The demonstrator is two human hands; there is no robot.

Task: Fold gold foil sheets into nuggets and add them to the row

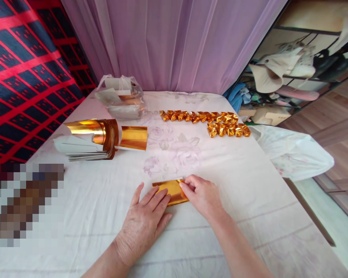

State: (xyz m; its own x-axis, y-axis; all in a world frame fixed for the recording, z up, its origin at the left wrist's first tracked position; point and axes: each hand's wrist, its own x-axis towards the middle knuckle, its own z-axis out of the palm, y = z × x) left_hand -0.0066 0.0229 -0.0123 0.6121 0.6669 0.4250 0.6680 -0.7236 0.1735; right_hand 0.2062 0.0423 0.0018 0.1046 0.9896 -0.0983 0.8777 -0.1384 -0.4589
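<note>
The left hand (pixel 146 214) lies flat, fingers spread and extended, pressing on the left part of a gold sheet (pixel 176 194) without gripping it. The right hand (pixel 201 195) has its fingers curled, with thumb and forefinger pinching the sheet near its far right corner. The sheet rests on the worktop (pixel 281 220), which is covered by a pale floral cloth. Beyond it, to the right, stand two rows of folded gold pieces: a longer back row (pixel 188 116) and a shorter front row (pixel 229 130) close before its right end. To the left lies a curled stack of gold and white paper (pixel 110 139), with a single gold piece of paper (pixel 134 138) just beside it. Behind the stack sits a clear plastic bag (pixel 124 106) holding papers. A purple curtain (pixel 168 42) hangs beyond the worktop.
</note>
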